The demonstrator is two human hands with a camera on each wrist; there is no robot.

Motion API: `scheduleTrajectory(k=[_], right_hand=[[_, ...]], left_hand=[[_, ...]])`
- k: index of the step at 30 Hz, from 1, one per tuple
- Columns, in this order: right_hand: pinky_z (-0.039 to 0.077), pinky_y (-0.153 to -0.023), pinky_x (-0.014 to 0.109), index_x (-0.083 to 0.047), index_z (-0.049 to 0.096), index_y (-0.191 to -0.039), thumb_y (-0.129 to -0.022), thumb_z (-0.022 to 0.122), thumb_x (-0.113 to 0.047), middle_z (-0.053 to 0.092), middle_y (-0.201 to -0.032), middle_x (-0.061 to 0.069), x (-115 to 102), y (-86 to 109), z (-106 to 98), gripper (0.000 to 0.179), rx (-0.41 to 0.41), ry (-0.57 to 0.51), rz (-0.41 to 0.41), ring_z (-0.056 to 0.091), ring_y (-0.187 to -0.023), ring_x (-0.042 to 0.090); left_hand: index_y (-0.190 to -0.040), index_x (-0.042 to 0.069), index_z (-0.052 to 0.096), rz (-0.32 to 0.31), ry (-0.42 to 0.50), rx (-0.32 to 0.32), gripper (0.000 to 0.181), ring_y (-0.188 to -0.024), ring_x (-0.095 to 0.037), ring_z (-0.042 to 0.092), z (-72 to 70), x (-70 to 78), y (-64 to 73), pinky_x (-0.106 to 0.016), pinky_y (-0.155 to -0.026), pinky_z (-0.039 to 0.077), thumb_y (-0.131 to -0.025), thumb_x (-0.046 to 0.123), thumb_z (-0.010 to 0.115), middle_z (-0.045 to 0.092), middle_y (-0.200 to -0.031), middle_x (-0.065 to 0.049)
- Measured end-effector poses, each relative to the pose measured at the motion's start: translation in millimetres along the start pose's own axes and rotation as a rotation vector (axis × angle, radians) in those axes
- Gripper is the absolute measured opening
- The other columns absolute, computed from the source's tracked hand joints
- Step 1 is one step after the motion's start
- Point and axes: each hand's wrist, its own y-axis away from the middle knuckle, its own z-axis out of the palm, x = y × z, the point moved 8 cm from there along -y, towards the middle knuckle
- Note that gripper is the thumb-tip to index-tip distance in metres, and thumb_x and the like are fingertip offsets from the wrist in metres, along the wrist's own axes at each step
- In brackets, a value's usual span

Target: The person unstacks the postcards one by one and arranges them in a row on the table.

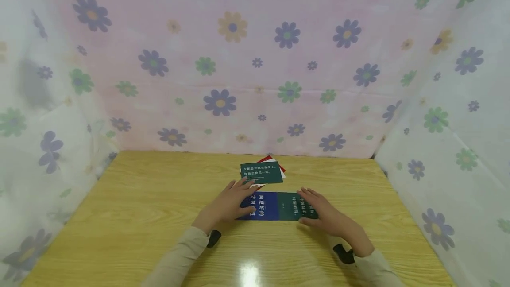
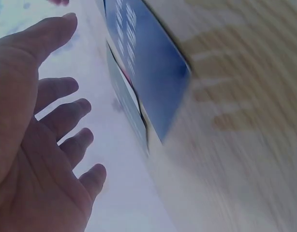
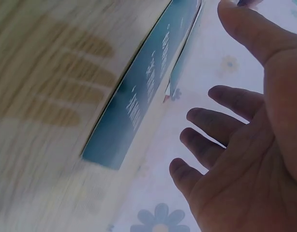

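Observation:
A blue card (image 1: 268, 209) with white writing and a dark green card (image 1: 286, 207) lie edge to edge on the table. My left hand (image 1: 227, 203) hovers with spread fingers over the left end of the blue card. Over the right end of the green card is my right hand (image 1: 328, 216), its fingers also extended. Both palms look unoccupied in the wrist views, where the blue card (image 2: 160, 72) and the green card (image 3: 134, 108) lie apart from the fingers. Just beyond my left fingertips sits a fanned pile topped by another green card (image 1: 260, 172).
Under the pile's top card, corners of a white card (image 1: 283, 174) and a red card (image 1: 268, 158) stick out. The wood-grain table (image 1: 139, 207) ends at a flower-patterned cloth (image 1: 255, 79) behind, with more cloth (image 1: 450, 145) on both sides.

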Motion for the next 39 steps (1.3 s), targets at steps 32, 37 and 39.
scheduleTrajectory(k=[32, 37, 39], right_hand=[[0.027, -0.118, 0.068, -0.001, 0.030, -0.159, -0.098, 0.069, -0.026, 0.026, -0.163, 0.028, 6, -99.1, -19, 0.076, 0.055, -0.074, -0.017, 0.023, -0.150, 0.050], [0.026, -0.119, 0.066, -0.003, 0.029, -0.159, -0.096, 0.072, -0.030, 0.025, -0.165, 0.025, 11, -121.6, -17, 0.081, 0.028, -0.048, 0.020, 0.023, -0.152, 0.047], [0.025, -0.120, 0.066, -0.004, 0.029, -0.160, -0.095, 0.073, -0.032, 0.023, -0.166, 0.023, 15, -130.4, -16, 0.084, 0.014, -0.021, 0.041, 0.022, -0.152, 0.047]], left_hand=[[-0.157, -0.006, 0.030, -0.154, 0.212, -0.021, 0.076, -0.153, -0.052, 0.009, -12.2, -102.7, -33.8, -0.065, -0.123, 0.012, -0.102, 0.036, 0.061, 0.020, -0.165, -0.029], [-0.159, -0.005, 0.023, -0.209, 0.231, -0.064, 0.085, -0.154, -0.050, 0.006, -7.6, -112.4, -43.4, -0.062, -0.125, 0.010, -0.100, 0.042, 0.062, 0.014, -0.167, -0.027], [-0.160, -0.005, 0.020, -0.236, 0.230, -0.081, 0.089, -0.155, -0.048, 0.005, -4.6, -117.0, -45.7, -0.060, -0.126, 0.009, -0.099, 0.045, 0.062, 0.014, -0.168, -0.025]])
